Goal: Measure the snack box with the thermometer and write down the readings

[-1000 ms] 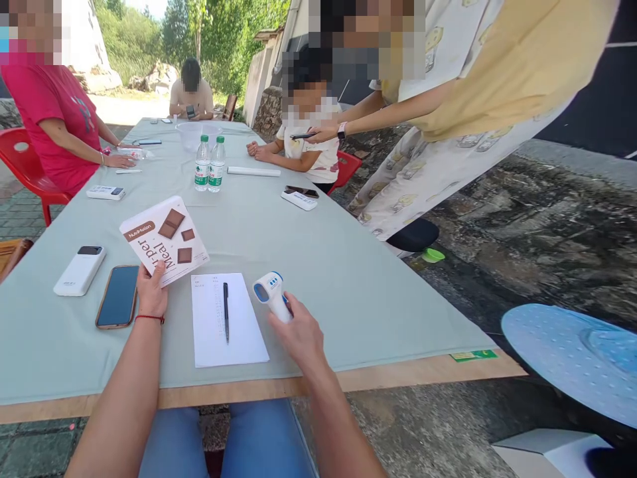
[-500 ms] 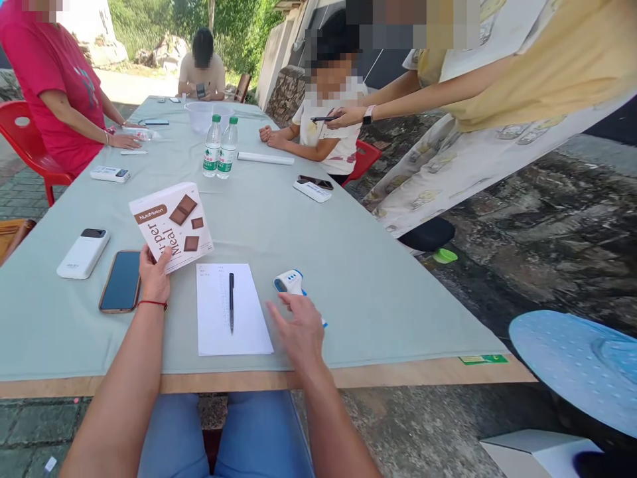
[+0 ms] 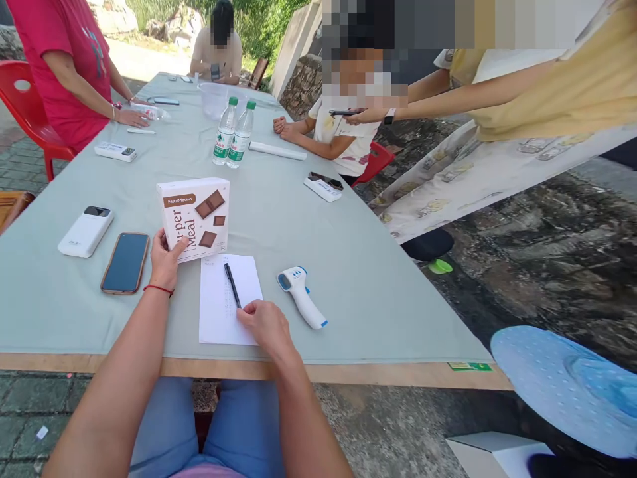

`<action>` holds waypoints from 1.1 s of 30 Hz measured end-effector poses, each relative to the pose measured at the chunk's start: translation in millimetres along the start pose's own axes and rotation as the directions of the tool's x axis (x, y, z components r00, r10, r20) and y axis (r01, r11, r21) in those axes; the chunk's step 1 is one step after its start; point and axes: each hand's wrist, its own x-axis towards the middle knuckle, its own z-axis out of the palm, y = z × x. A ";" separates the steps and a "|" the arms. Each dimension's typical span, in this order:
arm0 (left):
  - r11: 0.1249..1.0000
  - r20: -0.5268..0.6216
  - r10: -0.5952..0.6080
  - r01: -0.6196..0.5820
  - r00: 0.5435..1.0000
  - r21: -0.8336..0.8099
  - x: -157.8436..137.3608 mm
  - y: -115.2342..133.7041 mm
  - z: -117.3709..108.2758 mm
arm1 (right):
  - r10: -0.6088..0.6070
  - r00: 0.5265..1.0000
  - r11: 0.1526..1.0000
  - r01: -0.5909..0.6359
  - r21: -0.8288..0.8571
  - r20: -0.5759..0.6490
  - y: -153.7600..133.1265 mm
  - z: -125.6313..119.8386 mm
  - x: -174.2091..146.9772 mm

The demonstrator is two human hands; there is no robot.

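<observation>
My left hand (image 3: 166, 260) grips the lower left corner of a white carton (image 3: 196, 219) with chocolate squares printed on it, thumb across the front. My right hand (image 3: 266, 325) pinches the lower end of a black pen (image 3: 231, 285), which slants over a white sheet of paper (image 3: 212, 318). Some small writing shows on the sheet. Just right of that hand lies a white infrared thermometer (image 3: 302, 295). A smartphone (image 3: 125, 262) in a brown case rests left of my left wrist.
White power banks (image 3: 86, 231) lie at the left and farther back. Two water bottles (image 3: 233, 133), a white roll (image 3: 277, 151) and a clear plastic basin (image 3: 212, 99) stand or lie mid-table. Several other people are around it. A blue hat (image 3: 567, 385) is at the right, off the table.
My right hand has moved left from beside the thermometer onto the pen and closed on it. The pen's angle has changed. The carton has turned more upright in my left hand.
</observation>
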 end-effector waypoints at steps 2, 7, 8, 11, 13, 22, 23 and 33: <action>1.000 -0.009 -0.007 0.007 1.000 -0.012 0.0 -2.1 0.3 | -0.005 1.000 1.000 0.005 0.023 0.001 4.0 -1.9 -2.5; 0.999 -0.026 0.035 -0.035 0.999 -0.008 0.7 -5.7 0.4 | 0.001 0.999 0.999 0.000 -0.033 0.036 3.9 -6.7 -3.2; 0.999 -0.037 0.046 -0.046 0.998 -0.005 1.0 -6.0 0.0 | 0.006 0.999 0.999 -0.004 -0.035 0.052 3.8 -7.6 -1.3; 0.997 -0.088 0.081 -0.080 0.993 0.012 2.6 -5.9 -2.3 | 0.012 0.997 0.999 -0.015 0.036 0.072 6.7 -8.6 4.0; 0.996 -0.115 0.093 -0.090 0.989 0.029 4.2 -6.0 -4.0 | 0.018 0.998 0.974 -0.032 0.225 0.065 10.3 -7.4 3.7; 0.994 -0.022 0.106 -0.106 0.994 0.009 10.7 -10.0 -5.7 | 0.003 0.974 0.629 0.173 0.757 -0.225 9.8 14.5 -21.9; 0.994 -0.015 0.107 -0.107 0.994 0.018 10.3 -9.7 -5.5 | 0.007 0.971 0.639 0.178 0.748 -0.237 9.4 17.9 -22.8; 0.960 0.069 0.213 -0.222 0.975 0.173 8.0 -10.9 -10.4 | -0.013 0.973 0.727 0.169 0.666 -0.232 7.6 35.1 -29.0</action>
